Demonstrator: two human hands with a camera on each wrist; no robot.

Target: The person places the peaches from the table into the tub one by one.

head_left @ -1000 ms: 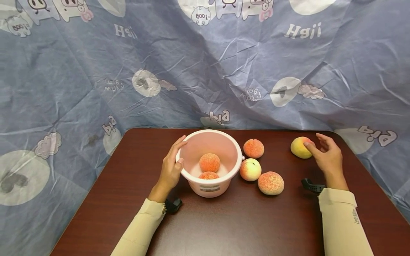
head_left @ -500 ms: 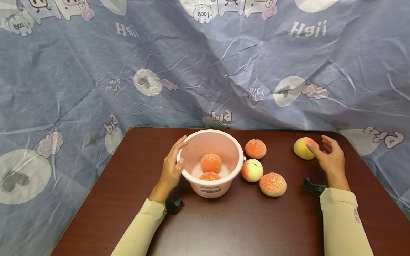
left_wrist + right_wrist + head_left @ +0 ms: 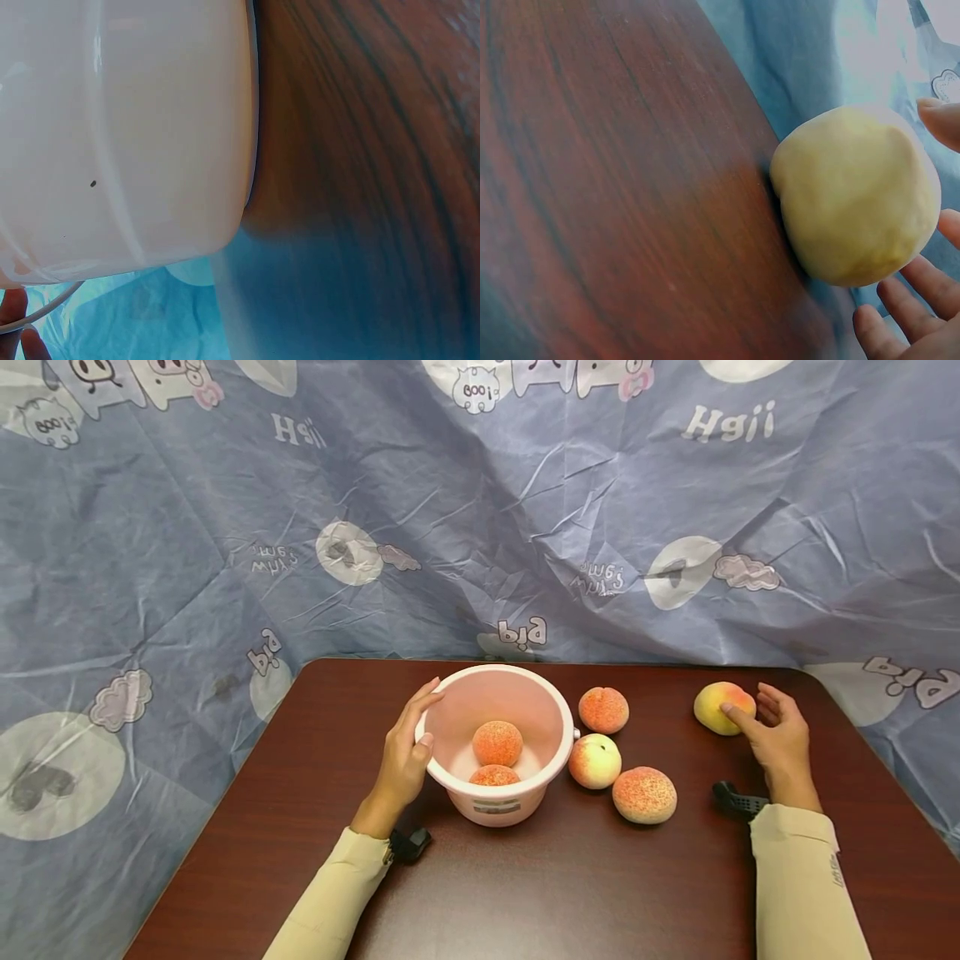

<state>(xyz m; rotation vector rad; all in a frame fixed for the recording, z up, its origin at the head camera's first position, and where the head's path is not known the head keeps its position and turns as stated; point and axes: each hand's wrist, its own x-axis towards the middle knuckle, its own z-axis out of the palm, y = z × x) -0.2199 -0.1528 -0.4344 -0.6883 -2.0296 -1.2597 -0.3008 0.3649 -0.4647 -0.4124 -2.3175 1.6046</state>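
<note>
In the head view my left hand rests at the left rim of a pink bucket, fingers extended along it and thumb tip on the rim. Two orange-red peaches lie inside the bucket. The left wrist view shows the bucket's pale wall and a thin handle by fingertips. Far right, my right hand is spread around a yellow peach with a red blush; its thumb overlaps the peach in the head view. In the right wrist view a thumb stands apart from the peach, with fingertips right beside its lower side.
Between bucket and right hand lie a red peach, a pale yellow-red peach close to the bucket, and a speckled peach. The dark wooden table ends at a blue printed cloth behind it.
The view shifts slightly, moving the table's things a little rightward in it. My right hand's fingers come closer around the yellow peach. The left hand stays at the bucket's rim.
</note>
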